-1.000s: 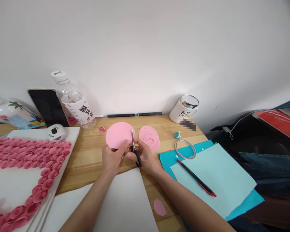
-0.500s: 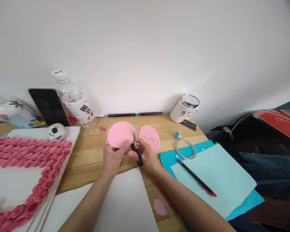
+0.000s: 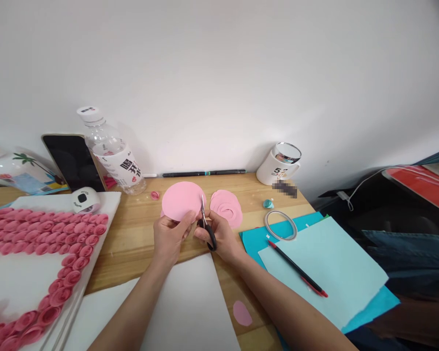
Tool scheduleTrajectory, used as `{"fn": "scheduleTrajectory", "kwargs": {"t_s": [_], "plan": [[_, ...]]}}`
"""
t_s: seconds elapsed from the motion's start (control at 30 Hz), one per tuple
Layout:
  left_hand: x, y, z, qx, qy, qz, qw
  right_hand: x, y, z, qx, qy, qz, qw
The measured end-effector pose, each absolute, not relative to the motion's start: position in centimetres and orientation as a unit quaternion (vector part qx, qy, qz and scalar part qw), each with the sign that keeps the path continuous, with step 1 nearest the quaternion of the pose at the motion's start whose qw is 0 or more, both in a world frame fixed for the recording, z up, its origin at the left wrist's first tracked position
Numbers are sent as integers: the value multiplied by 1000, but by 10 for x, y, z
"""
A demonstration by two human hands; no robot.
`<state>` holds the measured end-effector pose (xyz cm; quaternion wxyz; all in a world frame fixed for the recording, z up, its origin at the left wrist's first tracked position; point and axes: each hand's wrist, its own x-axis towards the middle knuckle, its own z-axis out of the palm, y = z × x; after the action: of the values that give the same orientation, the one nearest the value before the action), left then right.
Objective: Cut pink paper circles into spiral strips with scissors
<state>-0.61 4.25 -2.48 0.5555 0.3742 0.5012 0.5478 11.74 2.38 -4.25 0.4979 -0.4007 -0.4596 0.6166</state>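
My left hand point(image 3: 171, 235) pinches the lower edge of a round pink paper disc point(image 3: 181, 200), thumb on top. In my right hand point(image 3: 219, 234) is a pair of scissors point(image 3: 207, 229) with black handles, its blades pointing up at the disc's right edge. Whether the blades are parted I cannot tell. Just right of the scissors lies a pink paper piece cut in a spiral point(image 3: 226, 209). More pink paper shows behind the disc's lower left edge. A small pink paper scrap point(image 3: 242, 313) lies by my right forearm.
A board covered with pink paper roses point(image 3: 73, 278) fills the left. Behind stand a bottle point(image 3: 115, 156), a phone point(image 3: 71, 161) and a mug point(image 3: 276, 165). On the right, a pen point(image 3: 296, 268) and a tape roll point(image 3: 281, 225) lie on blue paper point(image 3: 336, 273).
My left hand and the pink disc have shifted very slightly left and up. The scissors stay at the disc's right edge.
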Motion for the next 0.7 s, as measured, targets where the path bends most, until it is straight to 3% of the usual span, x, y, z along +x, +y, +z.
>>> {"fn": "scheduleTrajectory", "kwargs": {"t_s": [0.43, 0.7], "plan": [[-5, 42, -20, 340, 496, 534, 595, 116, 24, -47, -397, -443, 637, 490], [-5, 42, -19, 360, 518, 530, 567, 114, 23, -38, -383, -421, 638, 518]]}}
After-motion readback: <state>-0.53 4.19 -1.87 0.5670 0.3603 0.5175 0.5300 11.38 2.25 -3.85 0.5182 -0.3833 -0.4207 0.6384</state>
